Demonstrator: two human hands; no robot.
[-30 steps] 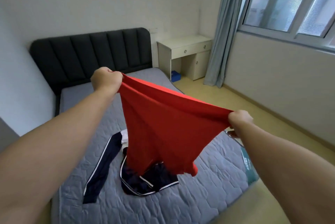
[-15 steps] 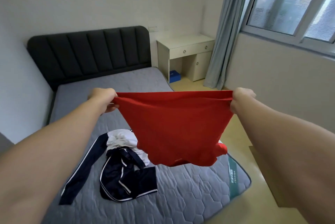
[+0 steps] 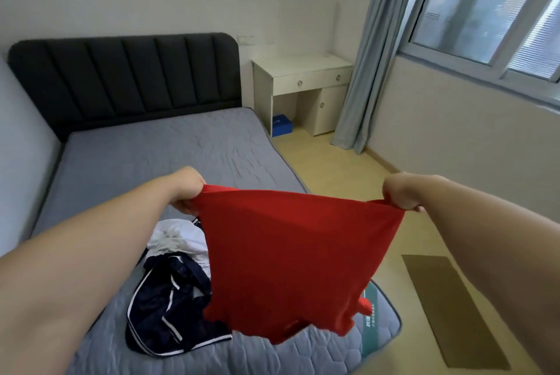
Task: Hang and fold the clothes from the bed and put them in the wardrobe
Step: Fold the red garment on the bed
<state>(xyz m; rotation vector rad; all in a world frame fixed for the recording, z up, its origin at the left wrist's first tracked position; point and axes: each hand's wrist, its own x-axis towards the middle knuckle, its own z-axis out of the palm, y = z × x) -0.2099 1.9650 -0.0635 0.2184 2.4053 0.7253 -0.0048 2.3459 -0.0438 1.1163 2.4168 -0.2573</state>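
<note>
A red garment (image 3: 291, 262) hangs spread in the air over the foot of the bed (image 3: 145, 156). My left hand (image 3: 188, 189) grips its upper left corner. My right hand (image 3: 400, 191) grips its upper right corner, so the top edge is stretched between them. The garment's lower hem hangs just above the mattress. On the grey mattress, to the lower left of it, lies a navy garment with white stripes (image 3: 169, 308) and a crumpled white garment (image 3: 178, 238), partly hidden behind the red cloth. No wardrobe is in view.
A dark padded headboard (image 3: 127, 77) stands at the far end. A white desk (image 3: 303, 86) with a blue box (image 3: 281, 125) under it sits by a grey-blue curtain (image 3: 369, 56). A brown mat (image 3: 451, 308) lies on the floor at the right.
Both hands have dropped lower with the red garment held spread between them. One second ago the left hand was higher than the right; now they are level.
</note>
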